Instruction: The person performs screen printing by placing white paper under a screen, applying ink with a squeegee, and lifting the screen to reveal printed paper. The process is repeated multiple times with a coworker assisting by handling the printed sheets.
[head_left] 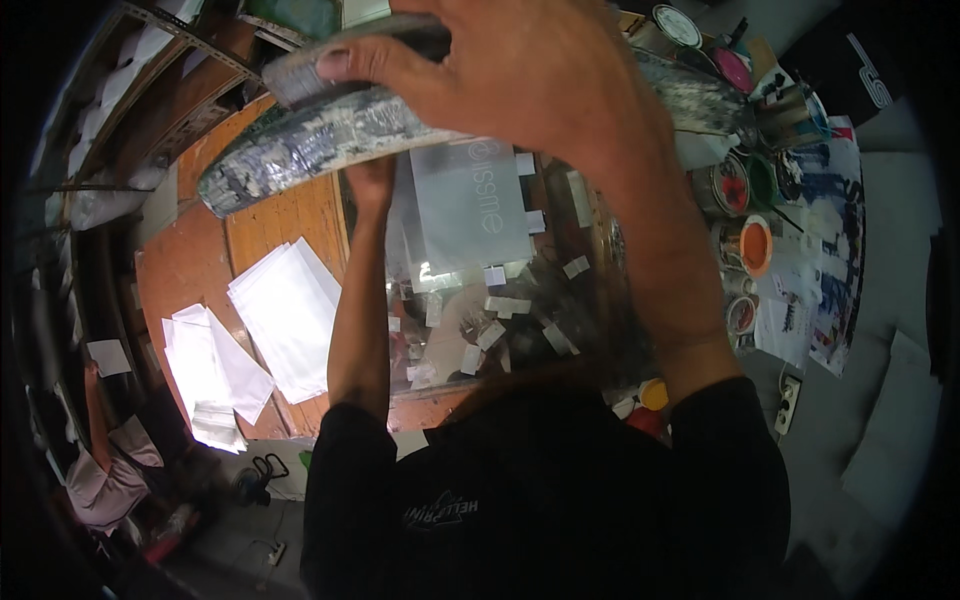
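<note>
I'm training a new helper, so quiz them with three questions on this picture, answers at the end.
1. True or false: the white sheets on the wooden tabletop lie left of the left forearm.
2. Which hand's thumb is against the grey block: A left, B right?
3. Fill in: in the picture, the open tin just below the red-stained tin shows ____ inside.
Key: 1 true; 2 B, the right hand; 3 orange.

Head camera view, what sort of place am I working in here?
Probably a small printing workshop, perhaps for screen printing. The signs are an open round can of orange paint or ink, a stack of white rectangular sheets, and what looks like a long, shiny, stained frame.
</note>
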